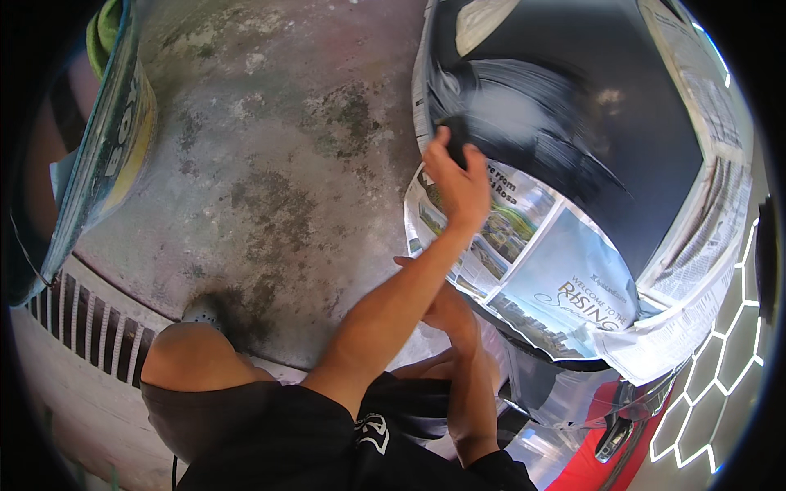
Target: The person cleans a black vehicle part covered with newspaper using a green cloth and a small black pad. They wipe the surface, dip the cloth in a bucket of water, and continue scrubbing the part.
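Observation:
My left hand (460, 184) grips a small black pad (454, 137), its fingers bent around it. The pad is against the near left edge of a dark car body panel (639, 139). A whitish, streaky smear (512, 106) covers part of that panel beside my hand. Newspaper (565, 266) masks the area around the panel. My right hand (449, 311) is beneath my left forearm, partly hidden by it. A fingertip of it pokes out past the forearm, stretched out, and nothing shows in that hand.
Stained concrete floor (278, 180) lies to the left of the car. A large container with a blue rim (98, 147) stands at the far left, with a green cloth (102, 37) on it. A drain grate (94, 327) runs along the lower left. Red car bodywork (573, 458) shows at lower right.

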Tool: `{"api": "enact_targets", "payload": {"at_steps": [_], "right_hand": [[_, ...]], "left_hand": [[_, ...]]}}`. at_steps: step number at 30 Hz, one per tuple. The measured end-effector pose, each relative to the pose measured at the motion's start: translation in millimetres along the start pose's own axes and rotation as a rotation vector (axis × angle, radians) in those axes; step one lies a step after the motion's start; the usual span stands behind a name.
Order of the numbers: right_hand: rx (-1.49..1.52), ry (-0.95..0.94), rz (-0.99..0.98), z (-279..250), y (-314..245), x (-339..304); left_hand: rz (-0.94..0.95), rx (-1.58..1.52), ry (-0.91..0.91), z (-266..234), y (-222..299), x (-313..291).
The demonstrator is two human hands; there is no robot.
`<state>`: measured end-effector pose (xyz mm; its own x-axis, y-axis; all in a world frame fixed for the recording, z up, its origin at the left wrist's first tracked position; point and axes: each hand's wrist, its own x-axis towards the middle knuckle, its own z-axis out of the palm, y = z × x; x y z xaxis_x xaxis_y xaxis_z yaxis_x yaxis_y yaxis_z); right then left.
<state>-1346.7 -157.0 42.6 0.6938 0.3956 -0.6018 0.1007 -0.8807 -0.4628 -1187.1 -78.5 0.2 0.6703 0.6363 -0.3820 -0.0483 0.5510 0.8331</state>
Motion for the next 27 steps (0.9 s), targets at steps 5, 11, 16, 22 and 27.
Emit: {"api": "enact_targets", "payload": {"at_steps": [5, 11, 16, 22, 27], "right_hand": [[0.004, -0.014, 0.029, 0, 7, -11], [-0.195, -0.176, 0.19, -2, -15, 7], [-0.23, -0.123, 0.092, 7, -6, 6], [-0.191, -0.221, 0.202, 0, -4, 15], [-0.174, -0.095, 0.025, 10, 4, 4]], "left_hand": [[0.074, -0.098, -0.152, 16, 43, -58], [0.056, 0.002, -0.029, 8, 29, -3], [0.483, -0.146, -0.269, 33, 89, -105], [-0.083, -0.15, -0.061, 8, 44, 9], [0.433, -0.058, -0.197, 38, 97, -64]]}}
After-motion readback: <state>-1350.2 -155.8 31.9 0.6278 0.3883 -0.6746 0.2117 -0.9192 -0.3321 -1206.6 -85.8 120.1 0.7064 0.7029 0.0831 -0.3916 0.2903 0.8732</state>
